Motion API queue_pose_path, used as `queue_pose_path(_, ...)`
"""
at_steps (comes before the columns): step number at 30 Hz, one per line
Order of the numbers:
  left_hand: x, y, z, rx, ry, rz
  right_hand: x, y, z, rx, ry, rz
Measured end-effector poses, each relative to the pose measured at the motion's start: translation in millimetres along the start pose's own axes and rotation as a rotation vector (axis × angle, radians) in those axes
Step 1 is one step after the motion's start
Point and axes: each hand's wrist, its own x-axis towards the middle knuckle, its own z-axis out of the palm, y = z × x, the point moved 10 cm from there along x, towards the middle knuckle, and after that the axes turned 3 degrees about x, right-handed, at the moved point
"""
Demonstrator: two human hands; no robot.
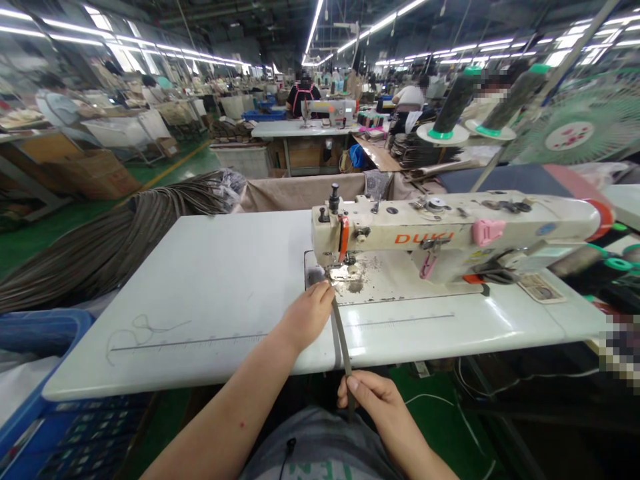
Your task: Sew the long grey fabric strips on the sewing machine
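Observation:
A narrow grey-brown fabric strip (pixel 342 333) runs from the needle area of a cream sewing machine (pixel 380 233) down over the table's front edge. My left hand (pixel 314 308) is closed on the strip's far end, right beside the presser foot; its fingertips are partly hidden. Lower down, in front of the table edge, my right hand (pixel 373 393) pinches the strip between thumb and fingers. Between the two hands the strip looks fairly straight. Whether the needle is in the strip cannot be made out.
A loose thread (pixel 145 327) lies on the white table (pixel 225 267) near a printed ruler line. Bundled long strips (pixel 100 240) and a blue crate (pixel 45 400) are at the left. Thread cones (pixel 453 103) and a fan (pixel 570 133) stand at the right. Other people sit farther back.

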Motion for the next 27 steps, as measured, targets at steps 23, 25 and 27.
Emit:
queue_pose_path(23, -3.4, -2.1, 0.6, -0.005, -0.004, 0.016, -3.7, -3.7, -2.7, 0.03, 0.044, -0.032)
queue_pose_path(25, -2.8, -3.0, 0.3, -0.001, -0.009, 0.007, -6.1, -6.1, -4.7, 0.014, 0.056, -0.034)
queue_pose_path(27, -2.6, -3.2, 0.5, 0.0, -0.013, 0.005, -8.0, -7.8, -3.6, 0.004, 0.046, -0.026)
